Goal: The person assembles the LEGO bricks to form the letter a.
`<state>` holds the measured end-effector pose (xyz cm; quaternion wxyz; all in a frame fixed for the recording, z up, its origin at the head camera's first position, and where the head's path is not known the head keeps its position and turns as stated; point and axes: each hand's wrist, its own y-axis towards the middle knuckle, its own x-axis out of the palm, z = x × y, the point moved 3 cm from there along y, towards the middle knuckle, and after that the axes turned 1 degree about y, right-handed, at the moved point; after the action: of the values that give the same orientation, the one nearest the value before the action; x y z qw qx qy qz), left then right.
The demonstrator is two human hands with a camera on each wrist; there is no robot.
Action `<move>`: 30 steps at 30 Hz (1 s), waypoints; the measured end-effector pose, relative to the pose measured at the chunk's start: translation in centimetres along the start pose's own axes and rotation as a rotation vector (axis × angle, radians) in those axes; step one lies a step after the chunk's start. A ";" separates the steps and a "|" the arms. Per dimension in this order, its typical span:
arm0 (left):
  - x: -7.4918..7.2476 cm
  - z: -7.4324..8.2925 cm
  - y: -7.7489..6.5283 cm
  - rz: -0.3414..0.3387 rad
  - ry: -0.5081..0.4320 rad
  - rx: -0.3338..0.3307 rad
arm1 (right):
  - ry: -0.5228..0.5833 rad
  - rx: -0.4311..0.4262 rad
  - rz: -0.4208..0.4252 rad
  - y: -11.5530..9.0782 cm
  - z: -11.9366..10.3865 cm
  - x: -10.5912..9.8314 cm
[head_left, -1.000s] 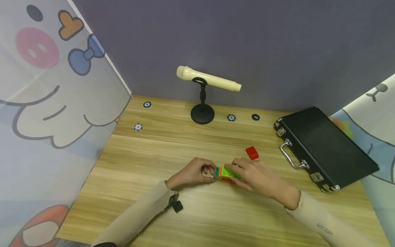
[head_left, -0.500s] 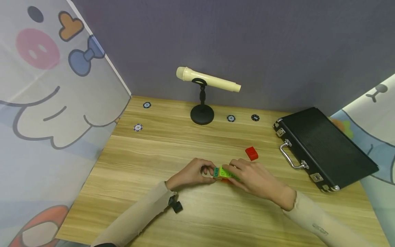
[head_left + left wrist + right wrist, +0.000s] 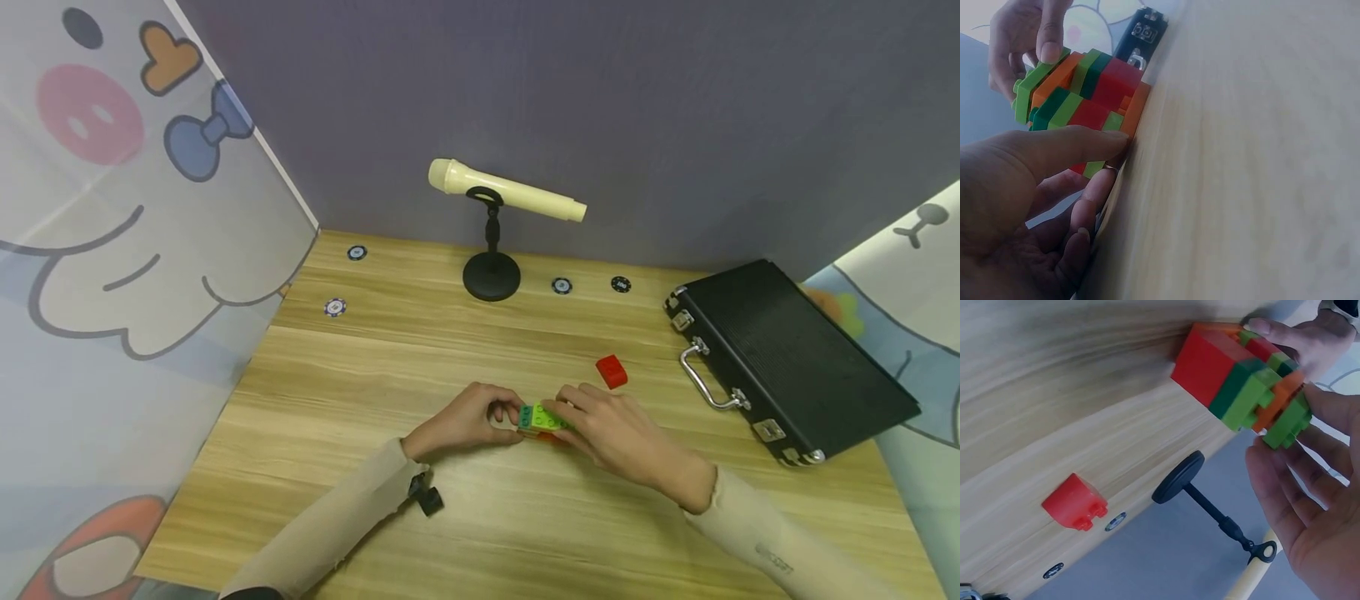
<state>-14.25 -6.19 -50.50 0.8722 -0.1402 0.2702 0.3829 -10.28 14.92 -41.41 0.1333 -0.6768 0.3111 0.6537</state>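
A block structure of red, green, lime and orange toy building bricks (image 3: 1088,112) stands on the table between the hands. My left hand (image 3: 476,417) grips its lower left part, thumb on one side and fingers on the other. On top, over an orange brick (image 3: 1280,399), is a lime brick (image 3: 1286,425), which my right hand (image 3: 618,429) pinches between thumb and fingertips. In the left wrist view it looks slightly tilted; whether it is fully seated I cannot tell. A loose red brick (image 3: 612,372) lies beyond the right hand.
A cream microphone (image 3: 517,193) rests on a black stand (image 3: 491,277) at the back of the table. Several poker chips lie around it, one a black chip (image 3: 621,284). A closed black case (image 3: 791,358) lies on the right.
My right hand has shifted slightly left with the lime brick over the structure. The left hand keeps its grip in nearly the same place.
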 end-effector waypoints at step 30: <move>0.1 0.0 0.2 0.006 0.008 -0.007 | 0.002 0.108 -0.022 -0.3 -0.3 0.8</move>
<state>-14.30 -6.02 -50.63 0.8695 -0.1439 0.2726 0.3860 -9.84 14.79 -42.19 0.1766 -0.6728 0.3388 0.6335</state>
